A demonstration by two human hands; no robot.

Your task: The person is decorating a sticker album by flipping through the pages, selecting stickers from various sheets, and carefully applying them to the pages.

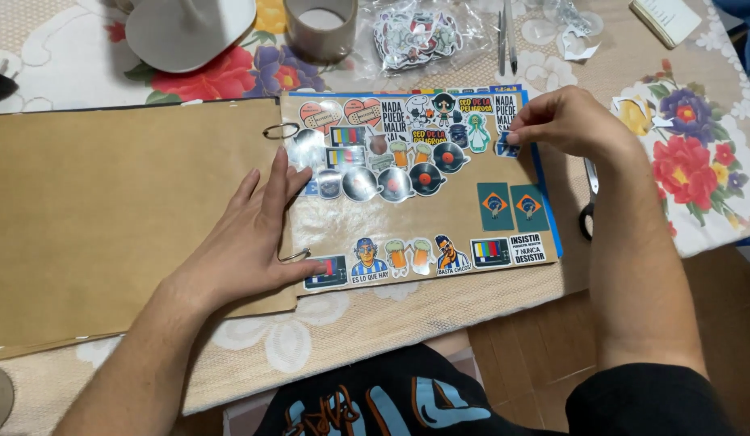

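Note:
An open ring-bound album with brown pages [108, 218] lies on the table. Its right page [447, 218] is covered with many colourful stickers. My left hand [250, 238] rests flat, fingers spread, over the spine by the lower metal ring [294, 257]. My right hand [565, 121] is at the page's upper right, pinching a small blue sticker [506, 147] between thumb and fingertips, against the page. Two green square stickers [512, 206] sit just below it.
A floral tablecloth [690, 161] covers the table. Behind the album are a tape roll [320, 28], a clear bag of stickers [415, 36], tweezers [504, 36], a grey cap [189, 28] and a notepad [665, 18]. Scissors [589, 206] lie right of the page.

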